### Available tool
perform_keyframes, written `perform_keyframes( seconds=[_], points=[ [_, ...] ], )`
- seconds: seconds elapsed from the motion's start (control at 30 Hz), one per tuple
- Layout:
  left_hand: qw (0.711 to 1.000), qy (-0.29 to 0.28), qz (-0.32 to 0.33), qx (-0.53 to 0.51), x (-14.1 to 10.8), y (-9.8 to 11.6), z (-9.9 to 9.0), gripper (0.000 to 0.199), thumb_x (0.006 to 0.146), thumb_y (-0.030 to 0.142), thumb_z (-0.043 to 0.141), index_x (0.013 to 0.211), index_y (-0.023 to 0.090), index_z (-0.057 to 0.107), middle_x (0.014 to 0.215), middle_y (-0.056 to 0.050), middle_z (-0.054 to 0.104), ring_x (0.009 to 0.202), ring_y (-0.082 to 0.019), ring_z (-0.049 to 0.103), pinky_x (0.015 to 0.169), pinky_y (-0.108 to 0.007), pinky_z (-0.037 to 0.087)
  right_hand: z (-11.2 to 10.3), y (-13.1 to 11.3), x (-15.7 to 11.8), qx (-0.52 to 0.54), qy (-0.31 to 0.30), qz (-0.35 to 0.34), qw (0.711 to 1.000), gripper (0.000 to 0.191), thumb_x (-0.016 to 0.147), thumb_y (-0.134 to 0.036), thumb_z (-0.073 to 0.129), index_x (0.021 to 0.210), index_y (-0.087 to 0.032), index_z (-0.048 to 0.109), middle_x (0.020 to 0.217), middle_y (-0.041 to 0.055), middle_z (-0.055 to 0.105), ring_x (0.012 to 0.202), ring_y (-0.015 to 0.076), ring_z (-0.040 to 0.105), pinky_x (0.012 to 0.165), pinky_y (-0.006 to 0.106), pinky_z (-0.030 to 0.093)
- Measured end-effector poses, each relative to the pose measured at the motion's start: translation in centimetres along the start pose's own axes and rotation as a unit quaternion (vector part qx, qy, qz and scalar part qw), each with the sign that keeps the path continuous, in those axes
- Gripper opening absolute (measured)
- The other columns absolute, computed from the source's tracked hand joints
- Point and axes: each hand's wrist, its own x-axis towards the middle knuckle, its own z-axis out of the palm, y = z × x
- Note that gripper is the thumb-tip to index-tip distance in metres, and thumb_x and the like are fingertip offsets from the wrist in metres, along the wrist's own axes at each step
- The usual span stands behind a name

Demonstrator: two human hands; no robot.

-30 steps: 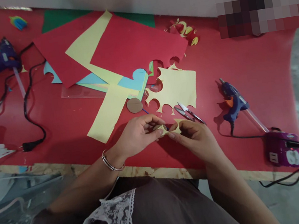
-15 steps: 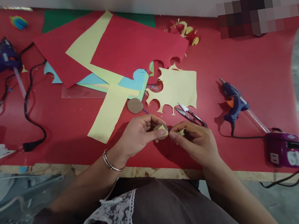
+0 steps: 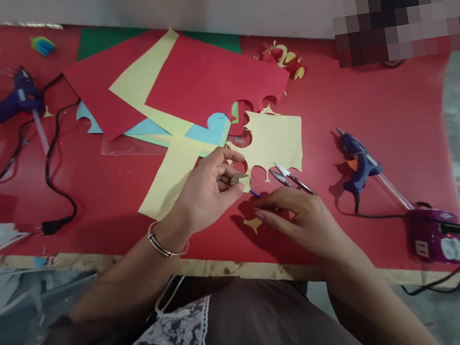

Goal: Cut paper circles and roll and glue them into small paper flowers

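My left hand (image 3: 208,184) is closed, pinching a small yellow paper piece (image 3: 245,183) with a brownish round edge behind it, partly hidden by the fingers. To its right, my right hand (image 3: 294,214) hovers over the table with thumb and forefinger slightly apart and nothing between them. Just below those fingertips lies a yellow paper scrap (image 3: 253,224). A thin blue stick (image 3: 254,194) shows between the hands. Thread snips (image 3: 291,177) rest beyond my right hand, blades apart, beside a yellow sheet (image 3: 276,136) with round cut-outs along its edges.
Red sheets (image 3: 207,78), a yellow strip (image 3: 163,188) and blue paper (image 3: 211,132) overlap on the red table (image 3: 396,101). One glue gun (image 3: 360,159) lies right by a purple box (image 3: 436,237); another glue gun (image 3: 22,97) and cables are left. Curled scraps (image 3: 286,57) lie at the back.
My right hand has let go of a yellow scrap, which now lies on the table. My left hand has moved up and away from it, now covering where the brown disc lay.
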Motion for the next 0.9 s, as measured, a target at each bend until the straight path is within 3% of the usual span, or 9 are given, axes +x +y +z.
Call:
perform_keyframes(
  seconds=[0.1, 0.2, 0.33, 0.73, 0.9],
  points=[
    [0.999, -0.014, 0.013, 0.032, 0.0, 0.2, 0.3, 0.03, 0.09, 0.019, 0.069, 0.118, 0.019, 0.058, 0.093, -0.005, 0.078, 0.085, -0.016, 0.073, 0.069, -0.025, 0.052, -0.1, -0.2, 0.5, -0.013, 0.08, -0.011, 0.997, 0.016, 0.101, -0.036, 0.07, 0.101, -0.024, 0.08, 0.094, 0.0044, 0.082, 0.081, 0.0196, 0.075, 0.071, 0.034, 0.058],
    [0.998, -0.041, -0.001, 0.048, -0.1, -0.1, 0.6, 0.031, 0.092, 0.02, 0.069, 0.121, 0.02, 0.059, 0.096, -0.005, 0.079, 0.085, -0.017, 0.074, 0.069, -0.026, 0.053, 0.2, -0.3, 0.9, -0.017, 0.115, -0.025, 0.993, 0.013, 0.101, -0.034, 0.071, 0.102, -0.024, 0.079, 0.091, 0.0034, 0.08, 0.081, 0.0193, 0.074, 0.073, 0.035, 0.059],
    [0.997, -0.072, -0.012, 0.039, -0.1, -0.6, 0.9, 0.027, 0.096, 0.024, 0.066, 0.122, 0.02, 0.058, 0.084, -0.001, 0.075, 0.074, -0.015, 0.07, 0.065, -0.027, 0.051, 0.6, -0.2, 1.3, -0.026, 0.117, -0.041, 0.992, 0.011, 0.102, -0.03, 0.068, 0.1, -0.024, 0.077, 0.088, 0.0033, 0.079, 0.077, 0.0186, 0.073, 0.071, 0.034, 0.059],
    [0.997, -0.041, -0.004, -0.071, 0.2, -2.0, 1.9, 0.016, 0.098, 0.028, 0.068, 0.108, 0.019, 0.06, 0.079, 0.001, 0.067, 0.072, -0.013, 0.065, 0.067, -0.025, 0.05, 1.0, 0.4, 1.7, -0.086, 0.093, -0.076, 0.989, 0.017, 0.108, -0.027, 0.056, 0.091, -0.025, 0.06, 0.082, 0.0025, 0.07, 0.075, 0.0185, 0.065, 0.068, 0.032, 0.05],
    [0.999, -0.032, -0.021, -0.038, 0.3, -1.8, 0.8, 0.019, 0.099, 0.034, 0.068, 0.111, 0.019, 0.063, 0.083, -0.002, 0.072, 0.074, -0.014, 0.066, 0.067, -0.026, 0.05, 0.8, 0.5, 1.3, -0.084, 0.116, -0.03, 0.989, 0.022, 0.11, -0.033, 0.054, 0.091, -0.025, 0.06, 0.081, 0.0023, 0.068, 0.072, 0.0179, 0.063, 0.067, 0.032, 0.049]
  ],
)
